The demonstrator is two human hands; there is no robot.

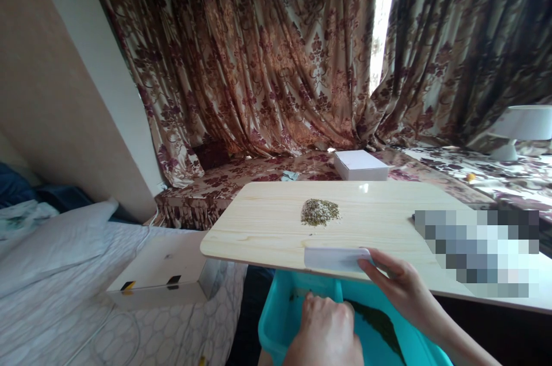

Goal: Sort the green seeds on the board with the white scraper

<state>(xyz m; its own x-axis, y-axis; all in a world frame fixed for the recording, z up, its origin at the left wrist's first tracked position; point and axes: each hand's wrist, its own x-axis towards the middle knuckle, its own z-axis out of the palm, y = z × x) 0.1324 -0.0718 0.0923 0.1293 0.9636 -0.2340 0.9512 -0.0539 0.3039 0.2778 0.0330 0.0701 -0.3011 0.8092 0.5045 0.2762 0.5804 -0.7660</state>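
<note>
My right hand [399, 285] grips a white flat scraper [334, 258] that rests on the near edge of a pale wooden board [259, 228]. A small heap of dried green herb [319, 212] lies in the middle of the board, apart from the scraper. My left hand [325, 331] is closed over the rim of a turquoise plastic tub [276, 320] held just below the board's edge. Dark green herb [379, 323] lies inside the tub.
A white box [361, 164] stands beyond the board on a floral-covered bench. Another white box [166, 268] lies on the bed at the left, beside a pillow [52, 245]. Patterned curtains hang behind. A white lamp [520, 127] stands at the right.
</note>
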